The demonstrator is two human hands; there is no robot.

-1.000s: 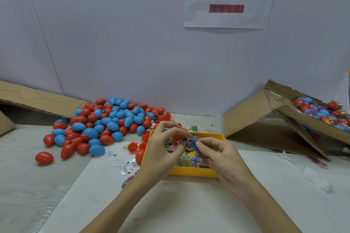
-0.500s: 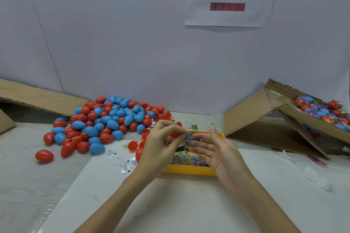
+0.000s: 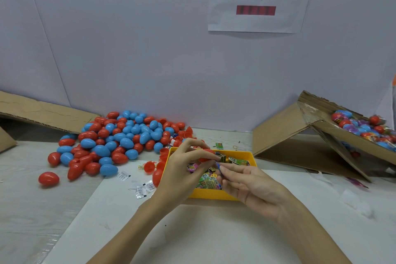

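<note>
Since the earlier frame, the right hand [image 3: 252,188] is sitting lower, with its fingers [image 3: 232,172] drawn together instead of fanned out. The left hand [image 3: 186,169] is still working above the yellow tray [image 3: 252,157].

The left fingers are pinching a red egg [image 3: 205,155], which is hanging over the tray's far half, just above the printed wrappers [image 3: 239,161]. The right fingers are lying nearly straight and pointing at the egg. A small blue piece [image 3: 218,165] is showing at their tips, but it cannot be told whether they are gripping it.

Hazards:
- The egg is being held by fingertips only. A sideways push from the right hand is likely to pop it loose into the tray.
- A skewed approach is likely to crease or tear the wrapper.
- A forearm sweeping left risks rolling the egg pile [image 3: 126,135] across the worktop [image 3: 214,231].
</note>
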